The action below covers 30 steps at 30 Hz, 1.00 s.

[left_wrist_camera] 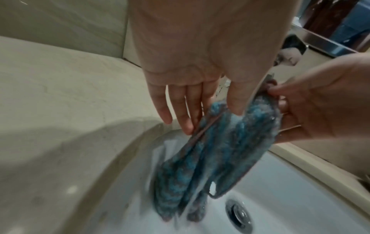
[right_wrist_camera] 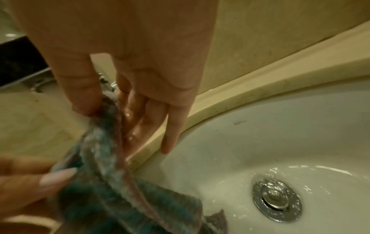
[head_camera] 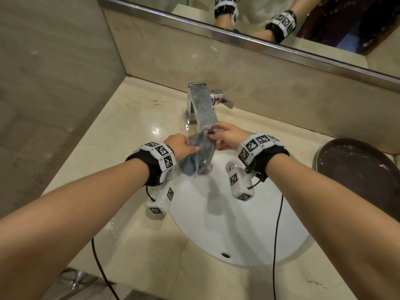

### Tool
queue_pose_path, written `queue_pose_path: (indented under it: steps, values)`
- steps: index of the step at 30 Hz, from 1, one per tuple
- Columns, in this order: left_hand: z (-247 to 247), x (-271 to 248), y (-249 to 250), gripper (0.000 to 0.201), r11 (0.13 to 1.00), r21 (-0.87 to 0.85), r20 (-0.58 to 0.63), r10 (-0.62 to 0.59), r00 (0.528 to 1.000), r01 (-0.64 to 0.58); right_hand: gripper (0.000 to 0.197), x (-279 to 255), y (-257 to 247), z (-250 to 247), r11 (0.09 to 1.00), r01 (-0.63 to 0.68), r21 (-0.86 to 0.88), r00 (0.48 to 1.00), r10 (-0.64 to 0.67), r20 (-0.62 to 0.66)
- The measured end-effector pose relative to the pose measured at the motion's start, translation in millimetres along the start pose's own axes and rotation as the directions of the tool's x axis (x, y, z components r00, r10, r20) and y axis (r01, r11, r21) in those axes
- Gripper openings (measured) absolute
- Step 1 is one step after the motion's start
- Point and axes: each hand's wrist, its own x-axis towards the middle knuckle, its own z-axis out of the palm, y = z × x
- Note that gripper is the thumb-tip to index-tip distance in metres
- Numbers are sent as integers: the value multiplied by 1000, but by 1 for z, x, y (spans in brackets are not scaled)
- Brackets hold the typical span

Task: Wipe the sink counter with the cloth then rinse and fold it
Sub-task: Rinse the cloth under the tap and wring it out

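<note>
The right hand (head_camera: 227, 136) pinches the top edge of the cloth (head_camera: 198, 156) between thumb (right_wrist_camera: 84, 96) and first fingers, right under the lip of the tap (head_camera: 202, 107); its remaining fingers trail straight down, wet. The left hand (head_camera: 180, 145) meets the cloth from the other side, thumb (left_wrist_camera: 238, 96) in front and fingers (left_wrist_camera: 184, 110) behind, nearly straight, nipping the upper folds rather than wrapping them. So both hands hold the top of the cloth, the right a little higher and nearer the spout.

From those fingers the cloth hangs downward, its long axis close to vertical, gathered in long pleats, its lower end dangling into the sink (head_camera: 249, 234) without plainly touching the bowl. Water runs down along it and off toward the drain (right_wrist_camera: 277, 199), which lies to the right of the hanging end.

I judge this to be the rinse, with folding not yet begun. Since everything below the hands hangs loose, a wring or a spread would have to work downward from the top edge.

On the counter (head_camera: 129, 126) to the right sits a dark round tray (head_camera: 357, 165).
</note>
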Motion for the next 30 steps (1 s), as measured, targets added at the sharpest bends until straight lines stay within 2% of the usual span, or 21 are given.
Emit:
queue_pose_path:
  steps: [1,3,5,7,10,12,14,16,18,20,22,23,25,30]
  values:
    - [0,1,1,25,1000,-10,0,13,1000,-13,31,-1,-3,3,1000,16,6,1000,-16,9]
    - [2,1,3,43,994,-90,-23,64,998,-66,35,-3,-9,8,998,53,27,998,-53,14]
    - [2,-2,8,62,970,-195,-89,132,987,-147,24,-4,-12,11,995,65,76,997,-68,34]
    - [2,-2,13,68,948,-252,-134,163,977,-193,17,-5,-11,10,994,44,103,995,-53,88]
    - [2,3,15,44,973,-156,-138,151,979,-172,33,-2,-2,8,998,11,59,993,-18,113]
    - [4,3,15,31,984,-82,-119,148,982,-159,26,1,4,6,1000,19,-24,995,-17,99]
    - [6,3,15,26,981,-103,-105,156,982,-167,6,3,5,1,992,14,-127,999,-8,46]
    - [9,2,13,25,970,-169,-112,155,982,-172,10,8,7,-9,986,32,-163,992,-52,-119]
    - [10,2,11,26,963,-204,-121,155,980,-178,16,11,6,-20,985,69,-159,927,-122,-355]
    - [10,2,10,26,969,-159,-110,173,979,-190,30,11,2,-28,989,110,-101,876,-145,-459]
    - [10,2,8,26,973,-108,-90,195,977,-204,50,10,-3,-31,987,132,-94,887,-160,-432]
    - [9,2,8,27,974,-102,-87,195,977,-203,54,11,-6,-32,983,131,-130,895,-174,-411]
    - [6,2,7,28,976,-107,-103,179,978,-190,51,14,-9,-31,971,152,-183,889,-215,-404]
    - [3,-1,10,29,977,-85,-105,188,977,-197,43,9,-13,-32,966,142,-217,881,-223,-417]
